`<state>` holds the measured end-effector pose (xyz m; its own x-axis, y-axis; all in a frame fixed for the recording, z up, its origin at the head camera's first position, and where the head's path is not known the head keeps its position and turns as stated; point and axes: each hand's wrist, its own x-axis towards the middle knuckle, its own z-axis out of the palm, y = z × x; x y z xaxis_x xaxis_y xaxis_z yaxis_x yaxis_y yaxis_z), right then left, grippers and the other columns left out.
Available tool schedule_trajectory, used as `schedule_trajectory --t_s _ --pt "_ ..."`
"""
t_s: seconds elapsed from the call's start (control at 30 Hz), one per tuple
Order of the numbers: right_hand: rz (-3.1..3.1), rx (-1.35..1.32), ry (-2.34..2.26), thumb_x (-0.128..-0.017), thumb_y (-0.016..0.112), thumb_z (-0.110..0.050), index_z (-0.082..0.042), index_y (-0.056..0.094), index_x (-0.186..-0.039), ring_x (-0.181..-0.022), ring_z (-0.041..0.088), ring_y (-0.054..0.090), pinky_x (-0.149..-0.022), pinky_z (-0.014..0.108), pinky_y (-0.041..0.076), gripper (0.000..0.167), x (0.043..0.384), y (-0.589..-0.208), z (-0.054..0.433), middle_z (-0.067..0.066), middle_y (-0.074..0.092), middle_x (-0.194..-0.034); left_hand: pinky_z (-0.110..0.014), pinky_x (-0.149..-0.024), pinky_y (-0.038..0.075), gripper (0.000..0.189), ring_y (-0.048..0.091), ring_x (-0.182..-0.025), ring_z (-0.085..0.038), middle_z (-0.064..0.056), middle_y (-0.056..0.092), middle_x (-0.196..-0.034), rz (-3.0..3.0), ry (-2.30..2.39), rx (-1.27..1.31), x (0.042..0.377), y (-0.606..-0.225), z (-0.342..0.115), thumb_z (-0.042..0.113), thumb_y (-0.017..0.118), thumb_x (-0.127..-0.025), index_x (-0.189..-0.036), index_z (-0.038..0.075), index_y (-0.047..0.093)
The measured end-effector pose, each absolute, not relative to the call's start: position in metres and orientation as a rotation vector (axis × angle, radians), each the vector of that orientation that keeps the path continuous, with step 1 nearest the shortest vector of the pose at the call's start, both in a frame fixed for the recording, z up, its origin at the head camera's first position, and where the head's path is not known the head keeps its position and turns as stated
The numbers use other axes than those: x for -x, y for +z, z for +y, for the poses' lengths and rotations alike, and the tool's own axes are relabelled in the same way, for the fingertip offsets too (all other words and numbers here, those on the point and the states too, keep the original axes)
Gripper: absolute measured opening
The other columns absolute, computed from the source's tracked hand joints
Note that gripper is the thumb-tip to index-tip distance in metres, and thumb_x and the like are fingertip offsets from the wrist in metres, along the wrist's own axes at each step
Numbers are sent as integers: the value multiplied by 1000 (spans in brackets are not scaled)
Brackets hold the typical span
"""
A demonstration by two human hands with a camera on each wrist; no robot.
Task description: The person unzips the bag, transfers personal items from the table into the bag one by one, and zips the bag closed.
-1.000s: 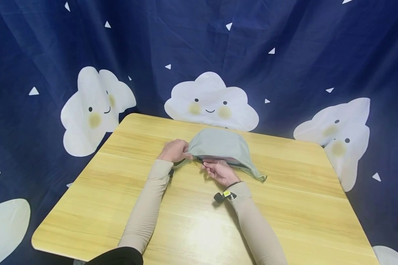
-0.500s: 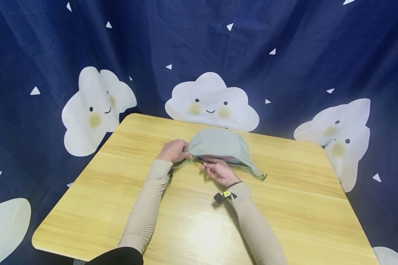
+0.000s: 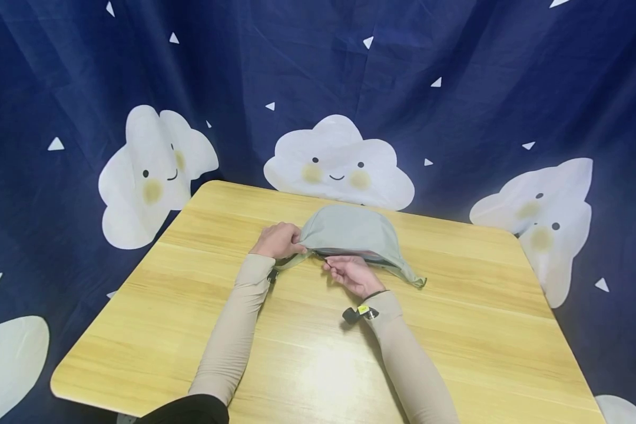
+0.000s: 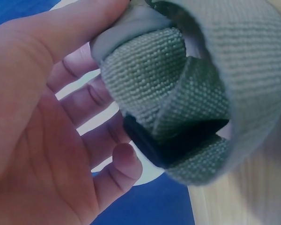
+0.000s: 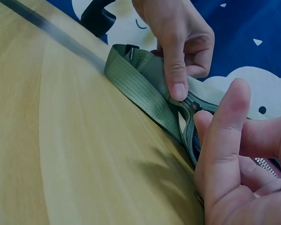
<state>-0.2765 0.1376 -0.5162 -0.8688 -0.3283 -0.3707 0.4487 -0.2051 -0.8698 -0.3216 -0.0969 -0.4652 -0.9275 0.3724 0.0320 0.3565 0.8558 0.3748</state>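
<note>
A pale grey-green waist bag (image 3: 352,227) lies on the table, its front zipper partly undone. My left hand (image 3: 278,240) pinches the bag's left end between thumb and fingers. Beside that grip, the left wrist view shows the looped webbing strap (image 4: 257,70) and its black plastic slider (image 4: 171,145). My right hand (image 3: 352,275) is at the opening, thumb and forefinger pinching at the small dark zipper pull (image 5: 196,108), which sits close to the left thumb. Behind the right fingers, silver zipper teeth (image 5: 267,166) show next to dark red material; the rest inside is hidden.
The wooden table (image 3: 307,353) has rounded corners and carries the bag near its far edge. A dark blue curtain (image 3: 318,59) with cloud prints hangs right behind it. On the right wrist, a black camera (image 3: 352,315) juts out over the tabletop.
The right forefinger, stretched along the bag's opening before, has drawn in slightly toward the thumb. The left hand and the bag stay where they were.
</note>
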Motion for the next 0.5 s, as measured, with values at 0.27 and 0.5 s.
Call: schedule_trajectory --t_s 0.27,0.5 --pt "1581 -116 -2103 -103 47 6 18 45 -143 -70 1 61 -63 9 55 41 276 -515 141 0 75 -84 -31 -60 30 53 42 -63 -16 5 38 -64 2961 602 -581 322 -466 -97 36 83 -87 -63 20 39" --pt "1609 -139 -2100 -102 48 8 15 57 -133 -71 3 62 -64 10 56 34 278 -517 143 3 75 -85 -31 -60 31 52 41 -63 -16 5 38 -65 2932 628 -578 322 -468 -99 35 83 -87 -63 20 39"
